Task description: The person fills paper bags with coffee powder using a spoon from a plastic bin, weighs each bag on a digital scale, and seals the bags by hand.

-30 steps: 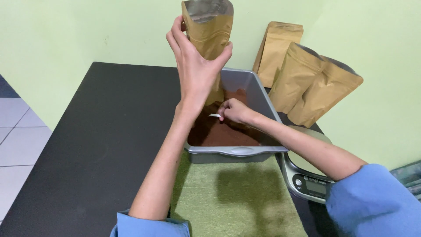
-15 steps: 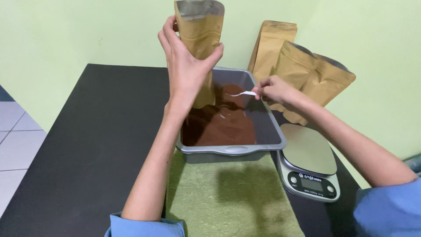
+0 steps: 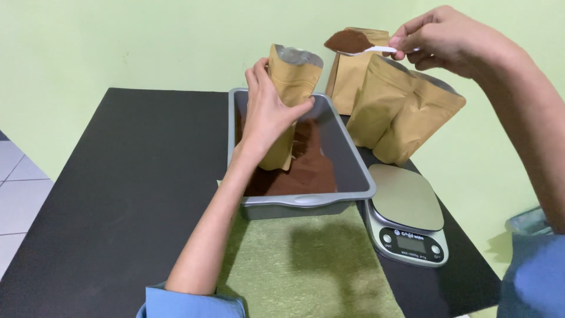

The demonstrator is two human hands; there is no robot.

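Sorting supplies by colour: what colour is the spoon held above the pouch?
White; the spoon in the right hand carries brown powder, seen in the head view.

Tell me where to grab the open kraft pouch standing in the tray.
Grip the pouch around its flat middle from the left, as the left hand does: it stands upright with its mouth open, so a mid-body hold leaves the top clear for the spoon.

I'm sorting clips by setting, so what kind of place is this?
Probably a small home or workshop packing corner, not a factory: a black table against a plain green wall, a grey tray of brown powder, kraft pouches and a small digital scale.
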